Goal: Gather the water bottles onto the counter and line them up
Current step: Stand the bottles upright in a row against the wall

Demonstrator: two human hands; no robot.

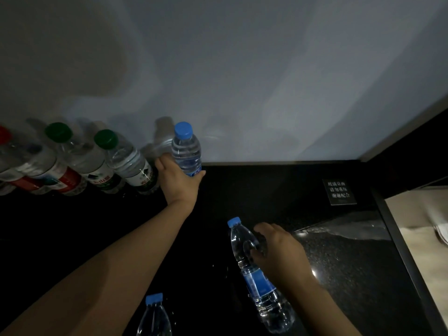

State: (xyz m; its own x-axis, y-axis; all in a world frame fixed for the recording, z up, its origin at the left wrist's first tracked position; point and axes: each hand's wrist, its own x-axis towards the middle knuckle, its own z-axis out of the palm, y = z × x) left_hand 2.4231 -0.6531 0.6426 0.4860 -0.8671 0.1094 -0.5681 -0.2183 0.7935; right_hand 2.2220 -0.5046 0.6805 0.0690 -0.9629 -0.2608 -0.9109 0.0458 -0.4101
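My left hand (178, 180) grips the lower part of a blue-capped water bottle (186, 146), upright at the back of the black counter (266, 190) against the wall. To its left stands a row of bottles: two with green caps (126, 161) (80, 154) and red-labelled ones (36, 170) at the far left. My right hand (278, 248) wraps around the side of a second blue-capped bottle (257, 272) in the near middle of the counter. A third blue-capped bottle (154, 316) shows at the bottom edge.
A small dark sign with white characters (338, 192) sits on the counter at the right. A glossy wet-looking patch (344, 229) lies near it. A pale surface with white papers (426, 229) adjoins the counter's right edge. A grey wall (242, 69) backs the counter.
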